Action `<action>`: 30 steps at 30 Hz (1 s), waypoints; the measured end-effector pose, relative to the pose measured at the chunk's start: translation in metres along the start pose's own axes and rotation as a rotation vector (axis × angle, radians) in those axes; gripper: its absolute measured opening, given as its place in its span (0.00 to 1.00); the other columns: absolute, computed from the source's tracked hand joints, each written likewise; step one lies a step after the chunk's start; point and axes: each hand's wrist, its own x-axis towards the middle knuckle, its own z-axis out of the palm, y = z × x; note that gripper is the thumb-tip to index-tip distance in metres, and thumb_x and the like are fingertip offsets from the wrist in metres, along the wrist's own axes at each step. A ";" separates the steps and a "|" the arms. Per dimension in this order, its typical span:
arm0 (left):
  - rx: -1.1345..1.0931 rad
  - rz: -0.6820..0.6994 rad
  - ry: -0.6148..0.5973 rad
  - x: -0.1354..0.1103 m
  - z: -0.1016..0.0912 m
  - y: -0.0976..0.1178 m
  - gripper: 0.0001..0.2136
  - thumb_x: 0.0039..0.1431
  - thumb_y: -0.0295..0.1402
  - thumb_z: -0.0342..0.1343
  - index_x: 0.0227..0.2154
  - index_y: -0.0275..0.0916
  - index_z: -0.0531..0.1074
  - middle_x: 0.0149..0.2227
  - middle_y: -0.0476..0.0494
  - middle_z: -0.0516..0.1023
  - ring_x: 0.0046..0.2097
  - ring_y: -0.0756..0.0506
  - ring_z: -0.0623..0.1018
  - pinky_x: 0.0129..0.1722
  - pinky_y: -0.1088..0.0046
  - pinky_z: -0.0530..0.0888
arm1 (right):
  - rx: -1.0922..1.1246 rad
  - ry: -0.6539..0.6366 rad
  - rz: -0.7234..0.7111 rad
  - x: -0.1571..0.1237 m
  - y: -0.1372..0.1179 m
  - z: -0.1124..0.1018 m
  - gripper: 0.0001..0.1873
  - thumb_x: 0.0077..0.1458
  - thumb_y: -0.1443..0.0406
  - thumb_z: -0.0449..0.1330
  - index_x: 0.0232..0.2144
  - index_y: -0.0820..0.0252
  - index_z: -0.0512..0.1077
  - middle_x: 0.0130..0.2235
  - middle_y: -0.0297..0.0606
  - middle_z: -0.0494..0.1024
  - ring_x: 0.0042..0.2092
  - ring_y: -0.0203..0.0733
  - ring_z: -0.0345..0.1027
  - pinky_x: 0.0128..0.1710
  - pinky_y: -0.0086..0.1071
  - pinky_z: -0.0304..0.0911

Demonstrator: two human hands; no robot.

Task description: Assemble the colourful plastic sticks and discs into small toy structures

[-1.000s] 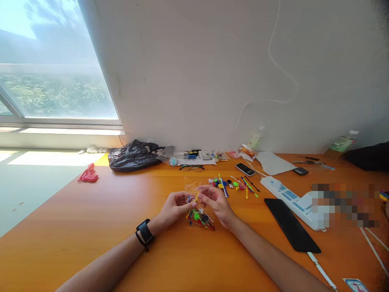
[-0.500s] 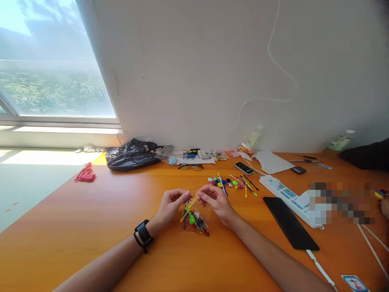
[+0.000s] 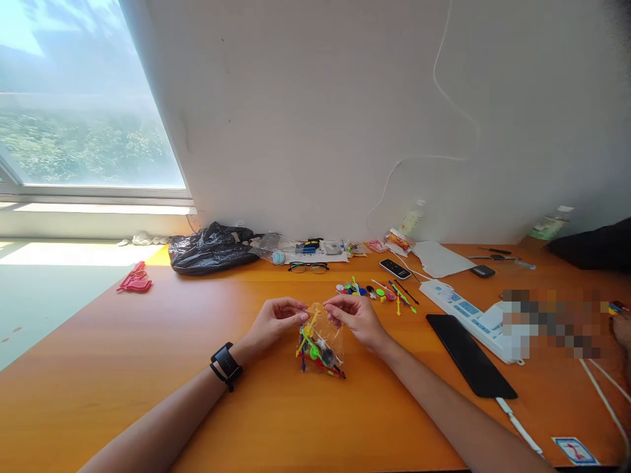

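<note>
A clear plastic bag (image 3: 335,336) hangs just in front of me, pinched at its top edge from both sides. My left hand (image 3: 280,322) is closed on its upper left corner. On the upper right, my right hand (image 3: 355,322) pinches the bag between thumb and fingers. Inside lie small coloured plastic pieces: a yellow arrow-shaped one (image 3: 309,332), a green disc (image 3: 314,353), a dark round one (image 3: 327,357), and red and blue ones lower down. Beyond my right hand, a loose pile of similar coloured pieces (image 3: 382,293) is spread on the table.
A power strip (image 3: 466,315) and a black phone (image 3: 468,355) on a cable lie to the right. Along the wall are a black plastic bag (image 3: 211,249), eyeglasses (image 3: 308,267) and a remote (image 3: 395,269). A red toy gun (image 3: 135,279) lies left. Another person's hand (image 3: 622,328) shows far right.
My hands have moved apart and the bag's top is spread wider, showing the yellow piece more fully. The view has shifted slightly.
</note>
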 end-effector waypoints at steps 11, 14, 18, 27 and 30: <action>0.007 0.022 0.020 0.005 -0.008 -0.008 0.17 0.52 0.44 0.74 0.27 0.34 0.80 0.28 0.45 0.82 0.29 0.50 0.77 0.30 0.77 0.72 | 0.001 -0.163 0.067 0.003 0.007 -0.007 0.21 0.53 0.49 0.72 0.33 0.64 0.81 0.27 0.37 0.80 0.25 0.35 0.68 0.27 0.30 0.65; -0.021 0.043 0.027 0.008 -0.011 -0.012 0.18 0.48 0.45 0.76 0.32 0.34 0.82 0.31 0.42 0.85 0.30 0.48 0.80 0.32 0.75 0.75 | 0.026 -0.147 0.082 0.002 0.005 -0.007 0.22 0.53 0.50 0.72 0.38 0.64 0.82 0.27 0.37 0.80 0.26 0.36 0.69 0.27 0.30 0.65; -0.016 0.067 -0.013 0.008 -0.013 -0.013 0.19 0.50 0.45 0.74 0.34 0.34 0.83 0.32 0.40 0.85 0.31 0.46 0.81 0.34 0.71 0.78 | 0.072 -0.164 0.082 0.001 -0.002 -0.010 0.27 0.55 0.52 0.72 0.52 0.60 0.80 0.29 0.35 0.80 0.28 0.36 0.71 0.30 0.31 0.68; 0.060 0.133 -0.032 0.008 -0.020 -0.012 0.15 0.53 0.45 0.71 0.31 0.36 0.84 0.34 0.38 0.86 0.36 0.42 0.83 0.39 0.67 0.80 | 0.090 -0.083 0.070 -0.002 -0.001 -0.006 0.09 0.51 0.59 0.70 0.29 0.59 0.86 0.28 0.38 0.81 0.29 0.37 0.67 0.31 0.31 0.63; 0.066 0.134 -0.041 0.007 -0.020 -0.010 0.12 0.55 0.42 0.70 0.31 0.37 0.85 0.35 0.38 0.86 0.37 0.42 0.83 0.41 0.67 0.80 | 0.129 -0.122 0.077 -0.003 -0.003 -0.006 0.07 0.51 0.63 0.67 0.26 0.59 0.84 0.28 0.37 0.80 0.30 0.37 0.67 0.32 0.31 0.62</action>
